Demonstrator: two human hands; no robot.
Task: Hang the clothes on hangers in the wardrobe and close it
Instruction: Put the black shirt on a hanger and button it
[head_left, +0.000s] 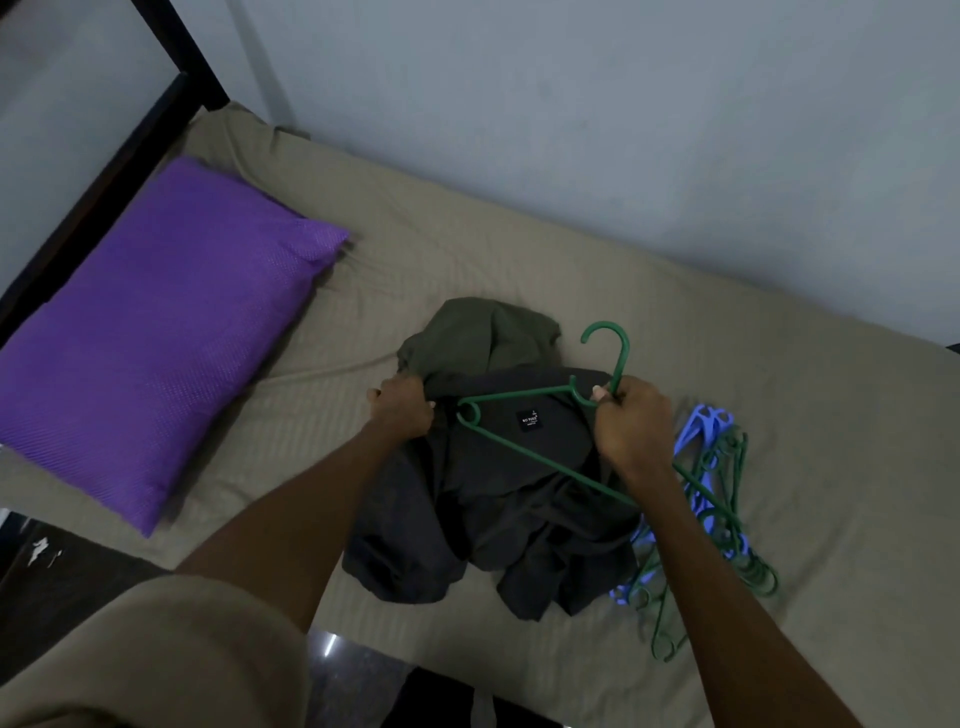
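A: Green plastic hanger (540, 415), frame centre; right hand (631, 423) grips its neck just under the hook.
B: Left hand (402, 408)?
A: Fingers bunched on olive garment (483, 338) lying over the dark grey shirt (509, 499), on the khaki bed sheet (467, 228).
B: Spare hangers (722, 525)?
A: Blue and green pile, right of shirt. Purple pillow (150, 332) left.

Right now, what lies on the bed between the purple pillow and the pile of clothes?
Nothing: in the head view only bare olive bedsheet separates the purple pillow from the pile of clothes, which both hands grip beside.
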